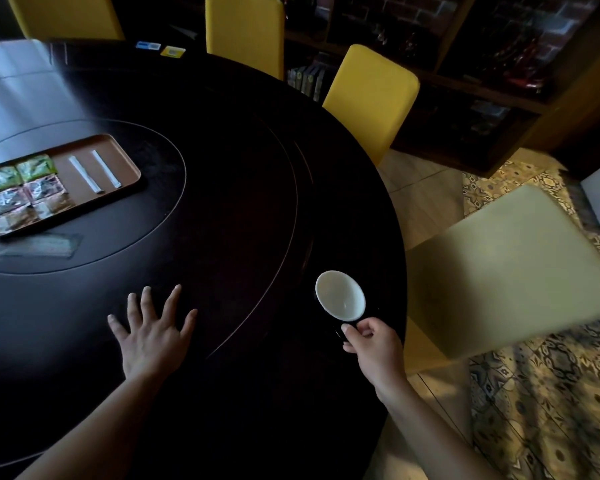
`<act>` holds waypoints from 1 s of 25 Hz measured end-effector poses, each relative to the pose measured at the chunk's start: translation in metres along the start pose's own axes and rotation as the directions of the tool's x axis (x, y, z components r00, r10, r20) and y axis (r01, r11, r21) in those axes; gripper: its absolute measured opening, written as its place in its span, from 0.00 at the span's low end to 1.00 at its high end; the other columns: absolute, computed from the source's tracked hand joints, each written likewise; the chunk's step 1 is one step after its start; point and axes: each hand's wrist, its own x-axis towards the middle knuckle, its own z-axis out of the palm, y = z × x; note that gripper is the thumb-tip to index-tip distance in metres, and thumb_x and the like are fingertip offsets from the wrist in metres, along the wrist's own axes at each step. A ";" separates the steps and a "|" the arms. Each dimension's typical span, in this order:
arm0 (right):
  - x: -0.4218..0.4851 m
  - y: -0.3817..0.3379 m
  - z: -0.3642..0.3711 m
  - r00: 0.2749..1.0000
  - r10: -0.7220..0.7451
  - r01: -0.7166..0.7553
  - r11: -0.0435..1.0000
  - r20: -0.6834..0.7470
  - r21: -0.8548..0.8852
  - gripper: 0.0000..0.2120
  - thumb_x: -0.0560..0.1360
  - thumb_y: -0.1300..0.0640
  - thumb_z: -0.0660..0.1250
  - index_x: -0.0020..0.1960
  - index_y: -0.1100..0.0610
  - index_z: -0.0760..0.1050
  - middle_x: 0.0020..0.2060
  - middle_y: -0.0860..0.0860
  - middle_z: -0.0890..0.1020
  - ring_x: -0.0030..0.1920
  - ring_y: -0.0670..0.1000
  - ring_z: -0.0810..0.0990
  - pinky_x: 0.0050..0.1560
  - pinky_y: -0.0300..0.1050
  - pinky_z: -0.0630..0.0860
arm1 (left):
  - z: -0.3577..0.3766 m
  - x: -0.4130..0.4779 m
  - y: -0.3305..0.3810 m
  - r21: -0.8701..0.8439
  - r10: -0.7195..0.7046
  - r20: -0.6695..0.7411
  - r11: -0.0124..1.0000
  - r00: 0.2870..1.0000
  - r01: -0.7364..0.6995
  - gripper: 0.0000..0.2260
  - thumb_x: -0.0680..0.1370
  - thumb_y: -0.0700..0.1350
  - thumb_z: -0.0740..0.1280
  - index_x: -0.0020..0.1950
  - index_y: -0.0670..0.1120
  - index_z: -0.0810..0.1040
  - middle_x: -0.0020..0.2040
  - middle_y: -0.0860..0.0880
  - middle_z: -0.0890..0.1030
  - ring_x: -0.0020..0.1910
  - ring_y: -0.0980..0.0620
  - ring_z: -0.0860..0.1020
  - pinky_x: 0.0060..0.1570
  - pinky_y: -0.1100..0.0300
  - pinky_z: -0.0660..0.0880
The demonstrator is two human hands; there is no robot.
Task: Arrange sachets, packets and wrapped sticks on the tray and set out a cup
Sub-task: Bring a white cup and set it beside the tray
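A dark cup with a white inside point(340, 295) stands near the right edge of the round black surface point(250, 188). The right hand point(373, 344) has its fingers point(349, 329) curled shut on the cup's handle. The left hand point(151, 332) lies flat on the surface, fingers spread wide, holding nothing. Well apart, toward the far left, a brown rectangular tray point(125, 157) carries green and dark foil sachets point(25, 185) in rows and two white wrapped sticks point(96, 173) side by side; their printing is too blurred to read. Yellow chairs point(369, 98) ring the far edge.
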 end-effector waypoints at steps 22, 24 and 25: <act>0.126 -0.189 0.187 0.899 -0.313 0.327 0.945 0.306 0.005 0.12 0.72 0.51 0.73 0.34 0.55 0.75 0.28 0.51 0.83 0.33 0.52 0.85 0.43 0.59 0.82 | -0.031 0.178 -0.053 -0.002 -0.151 -0.083 0.988 0.985 0.151 0.26 0.76 0.70 0.50 0.74 0.68 0.58 0.73 0.45 0.62 0.75 0.41 0.54 0.71 0.28 0.49; 0.141 -0.204 0.208 0.889 -0.338 0.360 0.933 0.311 -0.014 0.12 0.72 0.52 0.73 0.34 0.56 0.76 0.28 0.52 0.83 0.33 0.53 0.85 0.43 0.59 0.82 | -0.027 0.178 -0.057 0.002 -0.134 -0.138 0.991 0.981 0.136 0.26 0.76 0.71 0.50 0.74 0.68 0.60 0.73 0.44 0.62 0.74 0.41 0.55 0.72 0.29 0.48; 0.148 -0.211 0.217 0.883 -0.350 0.375 0.927 0.311 -0.022 0.12 0.72 0.52 0.73 0.35 0.56 0.76 0.29 0.53 0.83 0.33 0.54 0.85 0.44 0.59 0.82 | -0.027 0.177 -0.058 -0.017 -0.147 -0.158 0.989 0.976 0.147 0.26 0.76 0.71 0.51 0.73 0.67 0.61 0.74 0.44 0.62 0.75 0.41 0.54 0.73 0.30 0.47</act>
